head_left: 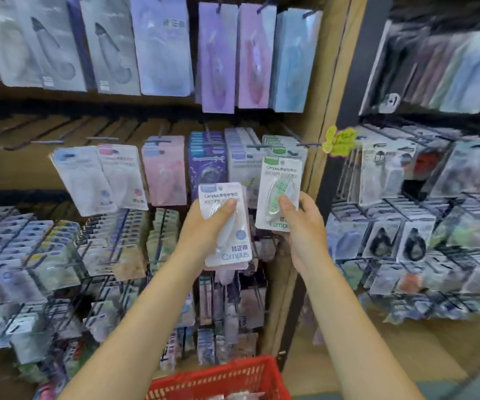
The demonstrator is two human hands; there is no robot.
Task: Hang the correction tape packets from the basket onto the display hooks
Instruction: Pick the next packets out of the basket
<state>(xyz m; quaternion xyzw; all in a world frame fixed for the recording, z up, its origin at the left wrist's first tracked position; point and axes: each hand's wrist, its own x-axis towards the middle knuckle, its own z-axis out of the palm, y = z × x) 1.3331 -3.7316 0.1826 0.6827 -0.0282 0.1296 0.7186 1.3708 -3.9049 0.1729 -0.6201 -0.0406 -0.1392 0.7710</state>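
Note:
My left hand [204, 226] grips a small stack of pale lilac Campus correction tape packets [227, 241], thumb across the front. My right hand [302, 226] pinches a single green Campus packet [276, 180] by its lower half and holds it upright just below a bare display hook [308, 144] at the right end of the middle row. Several green packets [276, 140] hang on the hook behind it. The red basket [221, 376] sits at the bottom centre below my forearms, with a few packets showing inside it.
Pegboard hooks carry several hanging packets: grey and purple ones in the top row, white, pink [163, 171] and dark purple in the middle row. Bare hooks [45, 134] line the upper left. A wooden post [316, 168] divides this bay from the rack on the right.

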